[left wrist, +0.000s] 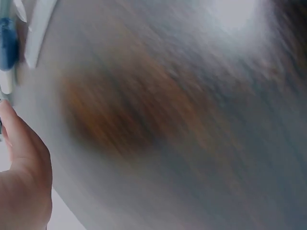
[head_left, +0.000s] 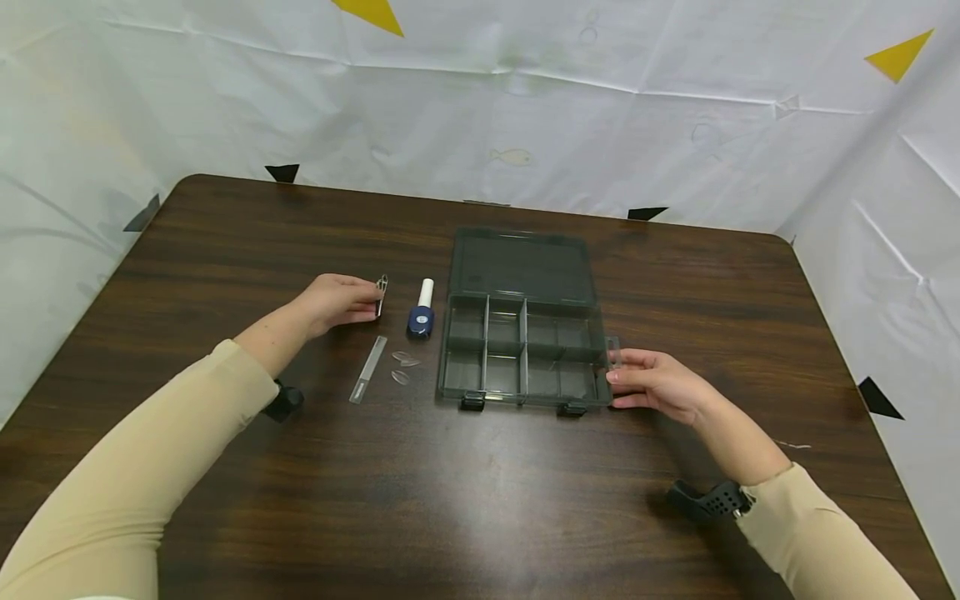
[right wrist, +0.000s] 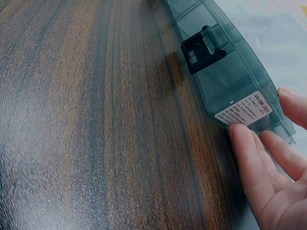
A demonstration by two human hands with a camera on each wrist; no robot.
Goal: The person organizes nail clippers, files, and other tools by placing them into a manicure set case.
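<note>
Smoky plastic organizer box [head_left: 522, 354] open at table [head_left: 480, 500] centre, lid flat behind, compartments apparently bare. R hand [head_left: 656, 385] at box's right end near the corner, fingers lightly curled against the wall by the white label [right wrist: 243, 109] – steadying, not lifting. L hand [head_left: 337, 302] left of box, fingers curled round small metal clipper-like tool [head_left: 382, 295], pinched upright at fingertips.

Doing this well, prob: keep R hand's pressure on the box wall so box doesn't slide; bring tool over low, clear of the dividers; avoid knocking blue-and-white bottle [head_left: 422, 313] lying just beside box's left edge. Clear file strip [head_left: 368, 369] and small clear oval tips [head_left: 403, 367] near L wrist – keep sleeve off them, easy to scatter.

Hard to read: L wrist view badly blurred, only hand edge, bottle sliver and strip at frame margin. Tool's exact type unclear – too small. Tips' count uncertain. R thumb out of R wrist view. Front latches [right wrist: 204, 49] visible; only one shown close.
</note>
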